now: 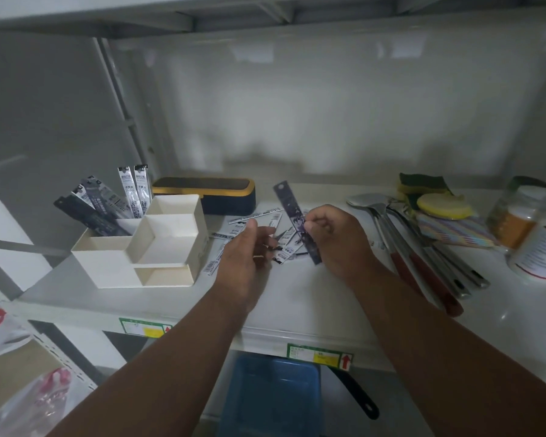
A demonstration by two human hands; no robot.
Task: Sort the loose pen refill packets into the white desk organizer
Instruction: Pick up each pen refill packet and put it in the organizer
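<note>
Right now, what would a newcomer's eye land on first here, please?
Probably the right hand at centre shelf, pinching a dark refill packet above the loose white packets. Next, the white desk organizer on the left, packets already standing in its back compartment, while the left hand hovers beside the pile.

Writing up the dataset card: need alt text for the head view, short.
Over a white shelf, the right hand pinches a dark refill packet while the left hand hovers over loose packets. At left, a white desk organizer already holds several packets in its back compartment.
</note>
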